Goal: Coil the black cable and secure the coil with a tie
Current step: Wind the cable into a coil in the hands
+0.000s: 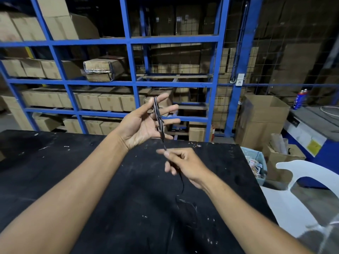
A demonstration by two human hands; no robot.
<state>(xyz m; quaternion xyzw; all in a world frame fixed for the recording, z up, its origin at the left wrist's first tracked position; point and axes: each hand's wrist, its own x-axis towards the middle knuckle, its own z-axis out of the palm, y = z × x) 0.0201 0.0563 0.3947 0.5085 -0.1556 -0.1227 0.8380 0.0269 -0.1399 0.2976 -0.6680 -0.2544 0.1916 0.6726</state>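
Note:
My left hand (145,123) is raised above the far edge of the table, palm facing me, fingers spread. Several narrow loops of the thin black cable (158,116) hang over its thumb and run down across the fingers. Below it, my right hand (183,164) pinches the same cable between thumb and forefinger. From that pinch the cable drops down and lies in a loose tangle (185,204) on the black table (91,180). No tie is visible.
Blue metal racking (132,61) stacked with cardboard boxes stands behind the table. To the right are a large open carton (264,116), a bin of scraps (256,165), a white plastic chair (302,189) and a spray can (300,99) on a machine.

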